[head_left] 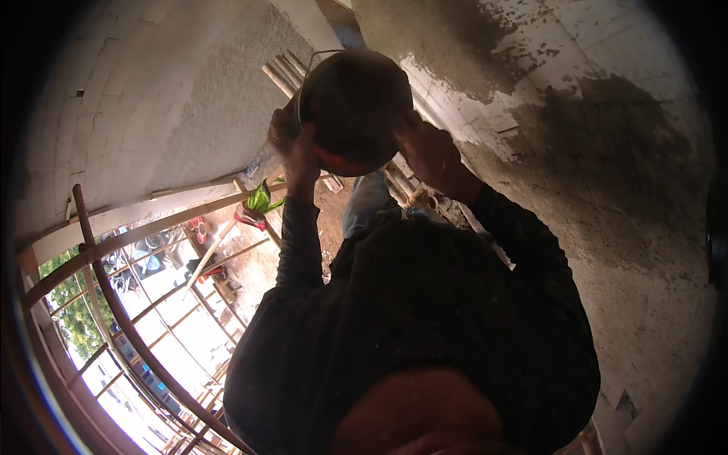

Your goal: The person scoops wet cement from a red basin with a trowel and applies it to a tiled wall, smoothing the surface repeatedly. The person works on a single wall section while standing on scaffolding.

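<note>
Both of my hands are raised in front of me around a dark round bucket (356, 106) with a thin wire handle at its upper left. My left hand (296, 148) grips its left side, the thumb upright against it. On the opposite side my right hand (431, 152) holds the lower right edge, with its fingertips in deep shadow. A reddish patch shows low on the bucket. It is too dark to tell whether anything is inside it.
A wall (576, 152) with dark wet patches rises on the right. To the left stands a paler wall (167, 98). Wooden poles (140, 254) form a lattice at lower left, with a green and red bundle (258, 203) hanging near it. More poles (284, 73) lie beyond the bucket.
</note>
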Tool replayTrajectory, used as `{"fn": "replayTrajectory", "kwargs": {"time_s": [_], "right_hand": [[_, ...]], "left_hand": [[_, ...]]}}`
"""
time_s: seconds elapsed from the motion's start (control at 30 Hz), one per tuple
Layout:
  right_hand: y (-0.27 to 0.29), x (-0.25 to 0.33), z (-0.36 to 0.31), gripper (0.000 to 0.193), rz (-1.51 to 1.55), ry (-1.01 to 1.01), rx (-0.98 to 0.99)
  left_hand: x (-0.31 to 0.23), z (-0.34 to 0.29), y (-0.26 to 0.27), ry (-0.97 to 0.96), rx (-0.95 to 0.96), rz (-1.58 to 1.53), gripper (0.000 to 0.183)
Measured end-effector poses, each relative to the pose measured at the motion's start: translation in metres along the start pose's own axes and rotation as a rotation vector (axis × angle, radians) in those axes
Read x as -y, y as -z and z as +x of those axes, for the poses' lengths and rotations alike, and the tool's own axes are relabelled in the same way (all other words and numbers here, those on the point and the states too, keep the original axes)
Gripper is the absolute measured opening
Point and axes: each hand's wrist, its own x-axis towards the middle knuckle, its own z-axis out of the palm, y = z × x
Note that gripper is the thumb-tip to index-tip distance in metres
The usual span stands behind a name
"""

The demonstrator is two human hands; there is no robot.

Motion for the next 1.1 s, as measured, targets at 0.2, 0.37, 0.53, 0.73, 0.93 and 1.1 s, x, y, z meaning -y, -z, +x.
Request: {"fn": "replayTrajectory", "kwargs": {"time_s": [0.2,0.37,0.53,0.73,0.93,1.1], "right_hand": [[-0.035,0.001,-0.024,0.042,0.067,0.037,0.061],[-0.048,-0.019,-0.005,0.032,0.143,-0.074,0.069],[-0.047,-0.009,-0.015,0.029,0.105,0.06,0.018],[-0.055,-0.039,0.004,0.01,0.043,0.068,-0.007],[-0.026,-0.042,-0.002,0.019,0.235,0.181,0.149],[0.024,-0.033,0.006,0.027,0.086,-0.137,0.292]], "left_hand": [[-0.02,-0.01,-0.033,-0.031,-0.058,0.398,0.028],[-0.028,-0.019,-0.037,-0.104,-0.033,0.503,0.047],[-0.015,-0.023,-0.044,-0.147,-0.09,0.528,0.045],[-0.015,-0.031,-0.044,-0.11,-0.018,0.574,0.048],[-0.002,-0.035,-0.048,-0.222,-0.002,0.481,0.049],[-0.012,-0.033,-0.047,-0.22,0.045,0.498,0.048]]}}
